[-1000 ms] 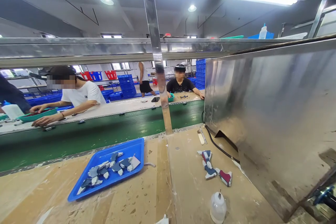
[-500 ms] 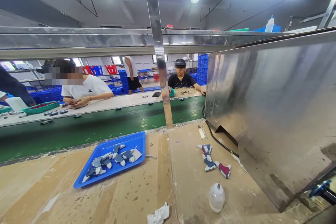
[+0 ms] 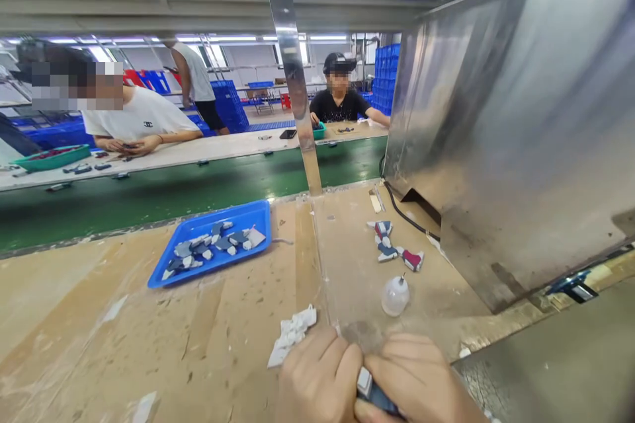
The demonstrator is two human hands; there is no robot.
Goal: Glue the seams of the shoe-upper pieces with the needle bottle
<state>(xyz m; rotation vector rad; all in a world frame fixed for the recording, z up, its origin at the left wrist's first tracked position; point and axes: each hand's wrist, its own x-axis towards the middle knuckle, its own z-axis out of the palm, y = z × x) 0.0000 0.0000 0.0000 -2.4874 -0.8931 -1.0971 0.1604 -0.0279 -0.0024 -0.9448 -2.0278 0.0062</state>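
Observation:
My left hand (image 3: 321, 377) and my right hand (image 3: 419, 377) are close together at the bottom edge, fingers curled. Between them they grip a small blue-grey and white piece (image 3: 380, 400); a pale block-like end shows, and my fingers cover much of the rest. Just beyond the left hand lies crumpled white tissue (image 3: 292, 334). A translucent, rounded dropper bottle (image 3: 395, 296) with a thin metal tip stands past the right hand. Farther off are several blue-grey, white and maroon pieces (image 3: 389, 248) in a loose cluster.
A blue tray (image 3: 161, 271) with similar pieces rests on the tan worktop at left. Behind it runs a green conveyor belt (image 3: 238, 178). A metal post (image 3: 292, 73) rises mid-view, and a large metal housing (image 3: 510, 132) stands at right. Co-workers sit across the belt.
The view has tilted downward, so the worktop sits higher in the picture. Both my hands have come into view at the bottom, holding the small piece.

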